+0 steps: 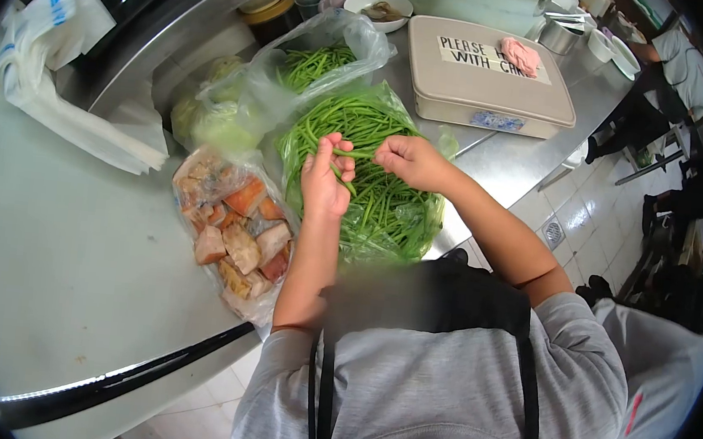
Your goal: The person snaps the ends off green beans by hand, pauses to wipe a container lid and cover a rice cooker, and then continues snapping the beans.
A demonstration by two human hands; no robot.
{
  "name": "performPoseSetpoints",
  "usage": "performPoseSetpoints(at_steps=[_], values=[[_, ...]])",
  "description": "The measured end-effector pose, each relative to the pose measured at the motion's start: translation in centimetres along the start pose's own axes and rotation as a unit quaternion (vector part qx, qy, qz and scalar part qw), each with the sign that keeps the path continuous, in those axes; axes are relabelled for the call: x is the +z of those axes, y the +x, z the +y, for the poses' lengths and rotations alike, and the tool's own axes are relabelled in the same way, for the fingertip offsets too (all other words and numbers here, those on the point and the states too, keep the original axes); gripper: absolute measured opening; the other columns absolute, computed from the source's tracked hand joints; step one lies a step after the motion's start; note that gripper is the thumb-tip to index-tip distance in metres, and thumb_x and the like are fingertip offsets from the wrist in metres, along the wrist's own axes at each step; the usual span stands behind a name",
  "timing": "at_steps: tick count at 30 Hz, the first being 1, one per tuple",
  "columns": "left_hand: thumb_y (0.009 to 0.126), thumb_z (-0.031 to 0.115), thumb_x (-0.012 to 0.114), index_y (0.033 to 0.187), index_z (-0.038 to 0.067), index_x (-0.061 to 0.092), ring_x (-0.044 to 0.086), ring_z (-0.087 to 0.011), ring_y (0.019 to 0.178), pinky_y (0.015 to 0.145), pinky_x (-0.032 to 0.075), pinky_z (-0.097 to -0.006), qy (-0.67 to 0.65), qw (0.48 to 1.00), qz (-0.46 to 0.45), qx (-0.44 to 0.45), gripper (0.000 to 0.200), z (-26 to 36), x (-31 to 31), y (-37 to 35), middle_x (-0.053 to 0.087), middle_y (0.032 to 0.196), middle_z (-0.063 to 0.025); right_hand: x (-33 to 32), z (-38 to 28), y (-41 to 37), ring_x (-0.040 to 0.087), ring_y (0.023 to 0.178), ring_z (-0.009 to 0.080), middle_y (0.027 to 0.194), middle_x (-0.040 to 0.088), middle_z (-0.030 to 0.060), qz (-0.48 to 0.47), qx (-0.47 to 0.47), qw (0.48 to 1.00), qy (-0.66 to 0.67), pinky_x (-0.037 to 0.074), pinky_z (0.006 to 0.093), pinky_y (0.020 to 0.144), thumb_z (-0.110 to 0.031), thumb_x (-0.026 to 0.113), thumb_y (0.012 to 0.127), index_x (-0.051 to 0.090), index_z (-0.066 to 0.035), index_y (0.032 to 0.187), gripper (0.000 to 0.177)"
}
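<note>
A long, slim green bean (pixel 362 155) stretches between the two hands at the centre of the frame: the left hand (pixel 326 180) has its fingers curled around one end, and the right hand (pixel 409 162) pinches the other. Under them spreads a heap of thin green beans (pixel 396 197) in clear plastic. Pinkish-brown chunks (pixel 241 249) in a clear bag lie left of centre; upper right, a beige rectangular lidded box (pixel 499 91) stands on the shiny steel worktop (pixel 508 154).

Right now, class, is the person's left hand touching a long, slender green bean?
Touching. The head view shows the green bean lying against the left hand, with no gap between them.
</note>
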State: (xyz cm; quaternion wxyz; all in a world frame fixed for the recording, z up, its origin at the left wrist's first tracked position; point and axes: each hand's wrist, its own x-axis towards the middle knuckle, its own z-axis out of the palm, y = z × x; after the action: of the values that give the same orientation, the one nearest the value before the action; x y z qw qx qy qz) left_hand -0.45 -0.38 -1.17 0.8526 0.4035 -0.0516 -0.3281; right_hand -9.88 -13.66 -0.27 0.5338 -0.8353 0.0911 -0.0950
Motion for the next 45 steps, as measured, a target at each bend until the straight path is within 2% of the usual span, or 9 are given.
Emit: performPoseSetpoints(at_steps=[6,9,12,18,21,31,39,42,45], values=[[0.086,0.029,0.038,0.082,0.004,0.050,0.044,-0.0080,0.048,0.041,0.032,-0.0181,0.126,0.988,-0.063,0.063,0.028,-0.5,0.6,-1.4,0.053,0.067,-0.0061,0.8,0.5,0.5,0.055,0.063,0.0242,0.068,0.056,0.0117,0.151,-0.007,0.968,-0.200,0.042,0.0318,0.059,-0.017,0.050,0.076,0.054,-0.003,0.079,0.015],[0.086,0.028,0.039,0.078,0.005,0.051,0.042,-0.0064,0.045,0.039,0.030,-0.0171,0.150,0.988,-0.046,0.007,0.027,-0.7,0.3,-1.8,0.052,0.061,-0.0039,-0.6,1.4,2.3,0.055,0.065,0.0260,0.070,0.057,0.0122,0.205,0.027,0.978,0.011,0.043,0.0321,0.061,-0.016,0.050,0.076,0.054,-0.002,0.081,0.015],[0.085,0.028,0.040,0.078,0.005,0.050,0.040,-0.0079,0.044,0.038,0.029,-0.0181,0.194,0.978,-0.061,-0.046,0.027,-0.5,-0.4,-1.6,0.050,0.059,-0.0034,-1.1,-0.3,2.2,0.055,0.068,0.0280,0.072,0.057,0.0138,0.090,-0.076,0.993,-0.008,0.043,0.0327,0.063,-0.017,0.049,0.076,0.054,-0.003,0.083,0.016],[0.084,0.031,0.041,0.076,0.005,0.051,0.037,-0.0071,0.043,0.037,0.027,-0.0179,0.187,0.971,-0.088,-0.119,0.029,0.4,-0.6,-2.0,0.046,0.054,-0.0009,-1.1,-2.8,2.3,0.055,0.068,0.0285,0.069,0.057,0.0130,0.042,-0.204,0.940,-0.269,0.043,0.0361,0.060,-0.021,0.051,0.075,0.054,-0.004,0.080,0.018],[0.084,0.032,0.042,0.076,0.005,0.050,0.037,-0.0075,0.043,0.037,0.026,-0.0181,0.169,0.972,-0.090,-0.133,0.029,0.6,-1.2,-1.7,0.044,0.053,-0.0001,-0.8,-2.8,2.4,0.054,0.063,0.0300,0.066,0.055,0.0103,0.008,-0.174,0.919,-0.353,0.042,0.0380,0.056,-0.020,0.055,0.073,0.052,-0.006,0.074,0.015],[0.083,0.030,0.045,0.073,0.006,0.048,0.037,-0.0083,0.045,0.039,0.027,-0.0191,0.269,0.960,0.017,-0.074,0.026,0.8,-2.5,-0.8,0.042,0.053,0.0008,2.1,-3.6,0.4,0.055,0.063,0.0294,0.068,0.056,0.0112,-0.188,-0.205,0.910,-0.307,0.043,0.0393,0.054,-0.023,0.049,0.075,0.052,-0.012,0.079,0.012],[0.083,0.031,0.046,0.075,0.008,0.047,0.041,-0.0114,0.051,0.044,0.031,-0.0219,0.095,0.991,0.071,-0.057,0.024,1.0,-3.6,0.3,0.046,0.061,-0.0022,1.6,2.8,5.5,0.050,0.088,0.0257,0.092,0.053,0.0057,-0.002,-0.067,0.876,-0.478,0.039,0.0375,0.075,-0.020,0.054,0.070,0.057,-0.011,0.083,0.017],[0.082,0.032,0.047,0.074,0.009,0.046,0.042,-0.0124,0.054,0.045,0.032,-0.0226,0.011,0.995,0.073,-0.067,0.024,-0.2,-4.7,0.7,0.048,0.065,-0.0026,1.9,3.7,5.6,0.051,0.084,0.0256,0.087,0.054,0.0074,0.038,-0.092,0.888,-0.449,0.038,0.0376,0.076,-0.021,0.054,0.070,0.057,-0.010,0.082,0.016],[0.081,0.032,0.048,0.083,0.006,0.050,0.045,-0.0127,0.058,0.046,0.034,-0.0239,0.036,0.995,0.047,-0.081,0.026,-0.9,-5.1,0.5,0.053,0.072,-0.0059,1.6,2.8,5.1,0.054,0.076,0.0257,0.078,0.056,0.0085,0.113,-0.083,0.959,-0.245,0.040,0.0372,0.071,-0.021,0.055,0.071,0.057,-0.010,0.080,0.015]])
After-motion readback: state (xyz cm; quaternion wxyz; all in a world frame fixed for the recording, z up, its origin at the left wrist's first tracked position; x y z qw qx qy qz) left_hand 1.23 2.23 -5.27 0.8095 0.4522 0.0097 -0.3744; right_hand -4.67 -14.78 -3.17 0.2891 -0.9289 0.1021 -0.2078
